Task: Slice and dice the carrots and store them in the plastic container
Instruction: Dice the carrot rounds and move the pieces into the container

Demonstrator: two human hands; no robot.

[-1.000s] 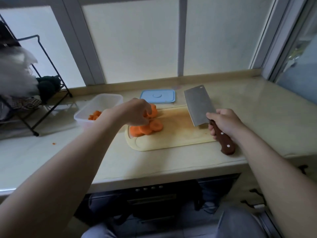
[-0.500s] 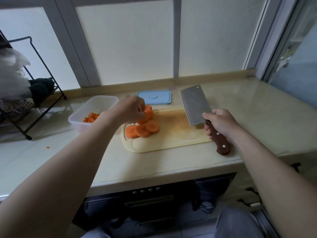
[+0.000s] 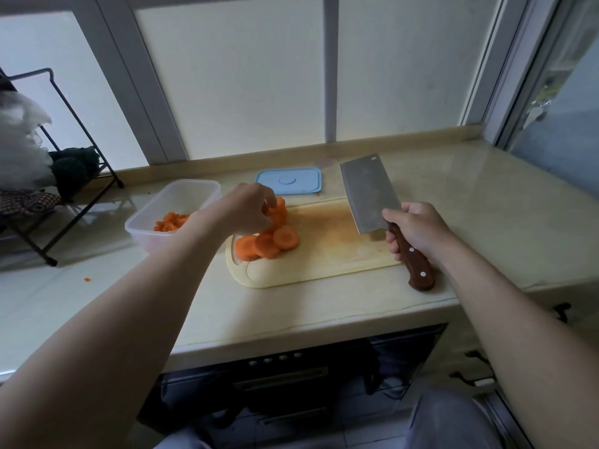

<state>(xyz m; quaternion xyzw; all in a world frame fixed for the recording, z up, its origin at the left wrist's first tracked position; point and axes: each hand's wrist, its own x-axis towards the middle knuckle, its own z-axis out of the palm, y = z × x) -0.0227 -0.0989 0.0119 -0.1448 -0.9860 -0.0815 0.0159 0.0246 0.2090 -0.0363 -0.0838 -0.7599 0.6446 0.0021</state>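
The left hand (image 3: pixel 243 209) pinches thick orange carrot rounds (image 3: pixel 269 244) (overlapping on the board (image 3: pixel 324 267)), right hand (image 3: pixel 418 228) grips the cleaver (image 3: pixel 366 192).

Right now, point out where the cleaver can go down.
Free: the middle of the cutting board, between the carrot slices and the cleaver; the counter right of the right hand. Crowded: the board's left end, where the left hand pinches slices beside the plastic container.

There were one left hand (image 3: pixel 246 210), one right hand (image 3: pixel 419 230), one cleaver (image 3: pixel 369 192), one board (image 3: pixel 327 254), one tub (image 3: pixel 181 188), one lid (image 3: pixel 288 180) and one rack (image 3: pixel 51 262). Three rounds (image 3: pixel 265 246) lay flat; the stacked ones could not be counted.
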